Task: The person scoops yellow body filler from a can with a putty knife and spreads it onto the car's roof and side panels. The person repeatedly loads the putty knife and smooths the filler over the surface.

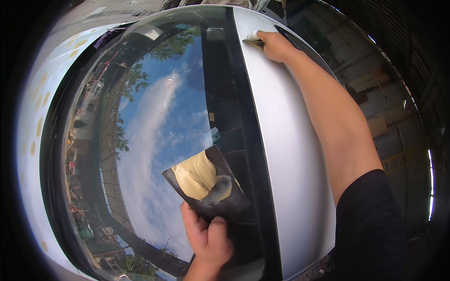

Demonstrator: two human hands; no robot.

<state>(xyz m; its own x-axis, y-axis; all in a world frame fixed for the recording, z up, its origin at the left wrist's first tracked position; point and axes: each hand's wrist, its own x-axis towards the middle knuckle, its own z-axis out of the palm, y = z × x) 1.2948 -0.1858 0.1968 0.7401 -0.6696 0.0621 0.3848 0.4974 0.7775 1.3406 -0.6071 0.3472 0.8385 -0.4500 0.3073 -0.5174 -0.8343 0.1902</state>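
Note:
My left hand [211, 241] grips a dark flat board [220, 199] by its near edge, thumb on top, above the windshield. Spread over the board is a thick layer of cream-coloured putty [194, 175], with a scraped patch at its near right side. My right arm reaches far forward over the silver car roof [290, 154]. At the roof's far end, my right hand [277, 46] is closed round a putty knife [253, 42] with a whitish handle and a dark blade. The blade lies close to the roof surface; whether it touches, I cannot tell.
The car's windshield [150, 140] reflects sky, clouds and trees. On the left, the pale hood [40, 107] carries several yellowish patches. A dark side window [304, 44] borders the roof on the right. Beyond is a dim shed wall [393, 98] with a yellow ladder-like frame [397, 161].

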